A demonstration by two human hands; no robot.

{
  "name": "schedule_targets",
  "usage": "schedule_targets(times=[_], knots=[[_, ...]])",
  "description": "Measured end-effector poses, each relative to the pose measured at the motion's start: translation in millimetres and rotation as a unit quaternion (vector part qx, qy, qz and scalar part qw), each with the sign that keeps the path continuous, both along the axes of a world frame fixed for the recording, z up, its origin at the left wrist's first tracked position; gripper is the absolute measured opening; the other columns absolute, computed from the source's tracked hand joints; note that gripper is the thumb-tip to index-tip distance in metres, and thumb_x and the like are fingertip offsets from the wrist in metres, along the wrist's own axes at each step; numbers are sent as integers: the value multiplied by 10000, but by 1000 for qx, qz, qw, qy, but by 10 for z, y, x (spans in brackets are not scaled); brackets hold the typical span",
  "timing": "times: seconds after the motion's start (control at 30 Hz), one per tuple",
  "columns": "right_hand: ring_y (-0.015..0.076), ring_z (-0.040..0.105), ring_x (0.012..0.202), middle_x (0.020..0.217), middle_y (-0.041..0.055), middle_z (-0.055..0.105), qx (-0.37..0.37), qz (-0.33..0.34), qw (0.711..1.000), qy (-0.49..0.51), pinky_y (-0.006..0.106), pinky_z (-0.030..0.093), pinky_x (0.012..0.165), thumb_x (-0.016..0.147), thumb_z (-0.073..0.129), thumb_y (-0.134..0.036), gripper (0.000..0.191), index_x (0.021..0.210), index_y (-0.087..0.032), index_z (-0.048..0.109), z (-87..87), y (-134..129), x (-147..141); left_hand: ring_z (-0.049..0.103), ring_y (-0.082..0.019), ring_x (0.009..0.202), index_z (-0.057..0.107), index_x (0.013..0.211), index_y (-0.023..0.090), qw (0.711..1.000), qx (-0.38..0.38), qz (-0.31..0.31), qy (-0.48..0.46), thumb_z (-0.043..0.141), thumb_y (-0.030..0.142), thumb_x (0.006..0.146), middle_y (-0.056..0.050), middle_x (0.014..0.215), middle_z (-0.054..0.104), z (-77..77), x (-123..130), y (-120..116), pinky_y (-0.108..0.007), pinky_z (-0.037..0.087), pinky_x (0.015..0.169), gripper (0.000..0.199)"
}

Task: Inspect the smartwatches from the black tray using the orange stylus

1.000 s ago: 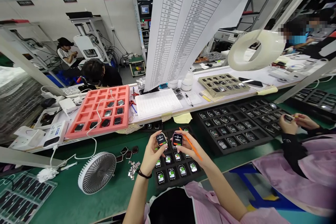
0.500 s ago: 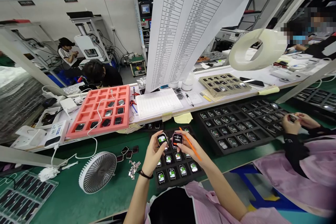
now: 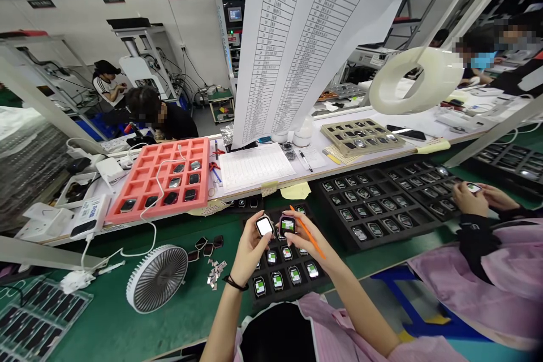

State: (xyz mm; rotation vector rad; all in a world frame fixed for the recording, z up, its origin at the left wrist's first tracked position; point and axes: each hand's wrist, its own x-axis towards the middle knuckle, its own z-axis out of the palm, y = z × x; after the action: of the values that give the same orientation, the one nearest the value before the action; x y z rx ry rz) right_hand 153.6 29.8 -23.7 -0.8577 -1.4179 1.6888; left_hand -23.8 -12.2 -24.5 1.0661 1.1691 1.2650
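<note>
My left hand [image 3: 250, 243] grips a smartwatch body [image 3: 264, 226] whose screen glows plain white, my thumb at its lower edge. In my right hand [image 3: 303, 235] is a second smartwatch body [image 3: 287, 225], dark-framed, with green and black on its screen. An orange pen [image 3: 311, 232] also rests in my right hand, slanting across the fingers. Both watches are held side by side above a black foam tray [image 3: 286, 296]. Several watches with lit green and white screens, such as one smartwatch [image 3: 277, 280], sit in its slots; my hands hide part of the tray.
A small grey fan [image 3: 156, 279] stands left, near loose metallic pieces [image 3: 216, 274]. Behind are a pink foam tray [image 3: 139, 172] and a paper form [image 3: 254, 167]. More watches fill a black tray [image 3: 339, 226] at right, beside a co-worker's hands [image 3: 469, 198]. A tape roll [image 3: 382, 87] hangs above.
The left watch's screen has turned from green and white to plain white. The right watch's screen went from dark with orange to showing green. Both hands keep their hold.
</note>
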Motion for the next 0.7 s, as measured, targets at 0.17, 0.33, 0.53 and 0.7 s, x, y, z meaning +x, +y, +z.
schedule_targets(times=[0.17,0.33,0.53,0.7], knots=[[137,557,732,1070,55,597,18,16,1000,-2,310,495,713,823,658,-354,429,1204,-266,480,-64,27,3,606,-156,799,452,1247,222,1000,0,20,-8,662,395,799,-72,1071,581,-22,5,5,-235,480,594,525],[105,496,556,884,25,617,-37,-35,998,-34,265,439,533,835,614,-430,301,1067,-242,580,45,5,-20,566,-111,612,546,1108,188,998,-9,60,-8,618,472,820,-26,864,589,-1,-6,6,-216,442,506,411],[147,533,631,758,22,594,-60,-92,993,-40,213,365,438,806,638,-444,241,921,-232,647,105,-20,-48,517,-96,525,600,990,175,997,-40,65,-14,580,530,827,-16,731,616,3,-19,-7,-186,387,438,392],[148,554,659,823,26,613,-61,-83,994,-43,222,407,472,806,633,-456,266,958,-238,642,116,-31,-41,539,-107,531,611,1025,177,997,-40,60,-24,551,541,840,-24,757,618,9,-14,-6,-198,396,439,412]])
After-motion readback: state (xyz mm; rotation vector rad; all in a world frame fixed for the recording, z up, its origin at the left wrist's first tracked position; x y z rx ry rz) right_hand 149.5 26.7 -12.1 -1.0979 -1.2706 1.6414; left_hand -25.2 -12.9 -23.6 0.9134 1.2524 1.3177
